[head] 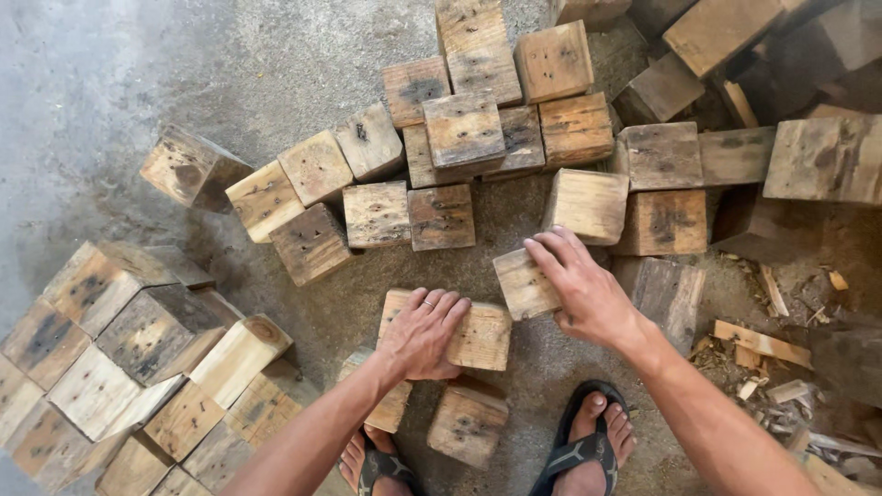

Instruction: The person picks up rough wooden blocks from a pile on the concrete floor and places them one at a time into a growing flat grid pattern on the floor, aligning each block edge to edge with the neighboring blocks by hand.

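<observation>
Soft even daylight; sharp; corners stretched

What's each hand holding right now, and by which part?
The left hand lies over the top of a pale wooden block; the right hand covers the top right of a smaller block. Both blocks sit on the ground.
</observation>
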Demonstrator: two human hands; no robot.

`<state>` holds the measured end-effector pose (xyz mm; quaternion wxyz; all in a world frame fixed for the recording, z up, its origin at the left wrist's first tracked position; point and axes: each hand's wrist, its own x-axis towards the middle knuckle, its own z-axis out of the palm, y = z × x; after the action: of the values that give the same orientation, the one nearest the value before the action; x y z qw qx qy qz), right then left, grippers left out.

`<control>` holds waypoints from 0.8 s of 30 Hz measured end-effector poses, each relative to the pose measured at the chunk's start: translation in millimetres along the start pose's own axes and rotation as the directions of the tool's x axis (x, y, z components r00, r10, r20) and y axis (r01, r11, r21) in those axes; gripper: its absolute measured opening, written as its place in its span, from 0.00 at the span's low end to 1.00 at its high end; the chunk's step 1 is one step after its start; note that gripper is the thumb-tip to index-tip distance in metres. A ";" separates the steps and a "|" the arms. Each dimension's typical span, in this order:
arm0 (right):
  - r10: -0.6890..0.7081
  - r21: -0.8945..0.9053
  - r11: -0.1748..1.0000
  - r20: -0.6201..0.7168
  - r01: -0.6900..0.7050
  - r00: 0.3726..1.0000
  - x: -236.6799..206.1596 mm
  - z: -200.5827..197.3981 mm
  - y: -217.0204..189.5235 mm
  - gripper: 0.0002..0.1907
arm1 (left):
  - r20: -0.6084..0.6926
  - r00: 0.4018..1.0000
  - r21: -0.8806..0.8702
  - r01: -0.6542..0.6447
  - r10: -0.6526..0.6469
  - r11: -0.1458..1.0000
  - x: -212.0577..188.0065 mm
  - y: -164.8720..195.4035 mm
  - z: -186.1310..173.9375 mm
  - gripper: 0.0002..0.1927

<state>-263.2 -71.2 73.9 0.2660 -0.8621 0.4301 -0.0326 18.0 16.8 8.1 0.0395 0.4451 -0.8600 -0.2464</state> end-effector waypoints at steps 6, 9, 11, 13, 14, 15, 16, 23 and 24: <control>-0.080 0.061 0.996 0.156 0.071 0.985 28.3 -26.4 4.2 0.52 | 0.060 0.998 0.019 -0.007 0.006 1.000 1.2 -3.4 -1.4 0.57; -0.065 0.062 0.997 0.242 0.052 0.968 39.4 -35.0 7.6 0.54 | 0.107 0.994 0.038 0.011 -0.015 0.999 2.9 -3.8 -2.5 0.57; -0.067 0.155 0.988 0.265 0.026 0.962 44.7 -40.8 12.0 0.56 | 0.159 0.987 0.072 0.022 -0.034 0.997 4.9 -4.0 -3.0 0.58; -0.078 0.343 0.939 0.264 -0.018 0.961 48.8 -46.4 17.8 0.59 | 0.165 0.986 0.074 0.018 -0.030 0.997 6.1 -4.4 -3.4 0.58; -0.063 0.355 0.935 0.208 -0.015 0.976 51.5 -46.1 19.1 0.58 | 0.169 0.985 0.075 0.016 -0.029 0.997 6.4 -4.7 -3.3 0.58; -0.048 0.367 0.930 0.151 -0.011 0.987 54.5 -44.8 19.8 0.58 | 0.158 0.987 0.072 0.010 -0.022 0.997 6.4 -5.2 -3.3 0.58; -0.034 0.378 0.926 0.093 -0.004 0.995 57.7 -42.8 20.0 0.58 | 0.144 0.989 0.069 0.006 -0.016 0.998 6.0 -5.8 -3.0 0.57; 0.106 -0.255 0.966 0.215 -0.049 0.971 48.6 -35.4 1.6 0.60 | 0.027 0.999 0.033 -0.031 0.030 0.999 -1.4 -12.2 0.4 0.57; 0.131 -0.285 0.957 0.223 -0.064 0.966 42.3 -38.8 -1.4 0.60 | 0.026 0.999 0.032 -0.043 0.042 0.999 -2.5 -13.2 0.8 0.57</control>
<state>-246.6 -119.4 100.6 0.1949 -0.8659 0.4374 0.1447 29.1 12.7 1.8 0.0268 0.4241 -0.8736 -0.2372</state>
